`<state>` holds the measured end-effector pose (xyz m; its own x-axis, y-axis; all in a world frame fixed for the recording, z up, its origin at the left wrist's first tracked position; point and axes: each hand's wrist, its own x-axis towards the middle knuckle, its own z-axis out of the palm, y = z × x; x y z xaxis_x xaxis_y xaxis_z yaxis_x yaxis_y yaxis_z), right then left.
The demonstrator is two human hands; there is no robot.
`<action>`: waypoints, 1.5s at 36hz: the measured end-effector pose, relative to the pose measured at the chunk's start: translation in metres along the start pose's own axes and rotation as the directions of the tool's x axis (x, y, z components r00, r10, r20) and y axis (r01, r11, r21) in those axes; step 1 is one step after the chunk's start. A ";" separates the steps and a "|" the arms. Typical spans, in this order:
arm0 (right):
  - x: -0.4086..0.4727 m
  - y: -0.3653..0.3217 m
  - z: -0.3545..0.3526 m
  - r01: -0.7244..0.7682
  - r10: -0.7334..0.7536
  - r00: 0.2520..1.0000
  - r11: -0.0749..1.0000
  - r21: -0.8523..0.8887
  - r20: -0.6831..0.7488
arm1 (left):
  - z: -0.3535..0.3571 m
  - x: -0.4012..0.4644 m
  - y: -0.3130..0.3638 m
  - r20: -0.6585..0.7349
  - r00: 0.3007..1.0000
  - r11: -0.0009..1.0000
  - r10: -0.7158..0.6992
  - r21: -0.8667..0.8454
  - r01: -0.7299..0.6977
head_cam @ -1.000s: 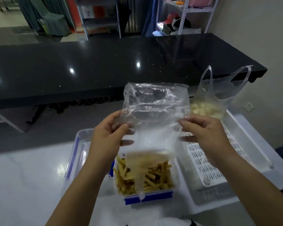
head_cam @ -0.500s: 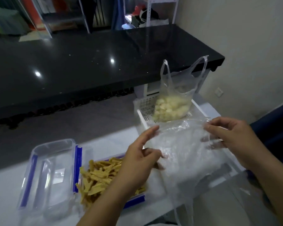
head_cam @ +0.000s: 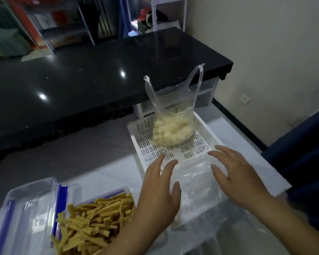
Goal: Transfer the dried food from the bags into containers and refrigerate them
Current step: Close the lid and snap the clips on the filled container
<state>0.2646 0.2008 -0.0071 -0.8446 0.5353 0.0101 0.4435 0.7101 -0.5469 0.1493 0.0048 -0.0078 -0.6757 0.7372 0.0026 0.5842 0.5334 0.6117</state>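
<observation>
An empty clear plastic bag lies flat on the near end of a white slotted tray. My left hand hovers at the bag's left edge with fingers straight. My right hand is spread over its right side, fingers extended. A clear container with blue clips sits at the lower left, filled with yellow dried strips. A second plastic bag with pale white chunks stands upright at the tray's far end, handles raised.
The container's clear lid with blue clips lies at the far left on the white table. A long black glossy counter runs behind. A dark blue object stands at the right edge.
Both hands lowered the empty bag from over the container to the right, laid it on the tray and let go of it. The view swung right.
</observation>
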 end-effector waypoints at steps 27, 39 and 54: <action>0.054 0.035 0.073 0.229 0.052 0.779 0.903 -0.362 0.624 | 0.101 0.048 -0.019 0.449 0.846 0.851 -0.287 0.525 0.011; 0.053 0.027 0.060 0.219 0.025 0.824 0.908 -0.358 0.566 | 0.083 0.050 -0.007 0.392 0.899 0.934 -0.193 0.355 0.045; 0.023 -0.078 0.025 0.412 -0.293 0.756 0.908 -0.077 0.585 | -0.057 -0.073 -0.050 -0.177 0.919 0.936 -0.352 -0.036 0.351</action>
<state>0.2036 0.1464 0.0149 -0.9440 -0.0711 -0.3221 0.0781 0.9005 -0.4279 0.1436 -0.1000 0.0067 -0.9063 0.4163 -0.0730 0.2930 0.7432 0.6015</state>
